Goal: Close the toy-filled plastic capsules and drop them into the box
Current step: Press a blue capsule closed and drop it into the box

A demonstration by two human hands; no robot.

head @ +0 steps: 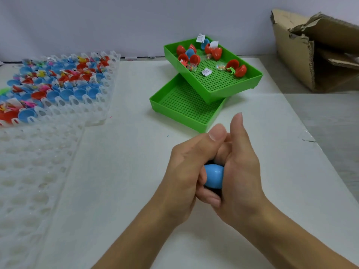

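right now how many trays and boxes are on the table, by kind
green perforated trays: 2, the upper green tray resting tilted across the lower green tray
clear capsule racks: 2, the filled rack and the bare rack
cardboard box: 1
total: 5

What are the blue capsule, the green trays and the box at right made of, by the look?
Blue capsule: smooth hard plastic, apparently; soft sheen on its curve.
Upper green tray and lower green tray: moulded plastic, matte; uniform colour, perforated grid floors, crisp rims.
Box: corrugated cardboard; brown, torn ragged edges, creased flaps.
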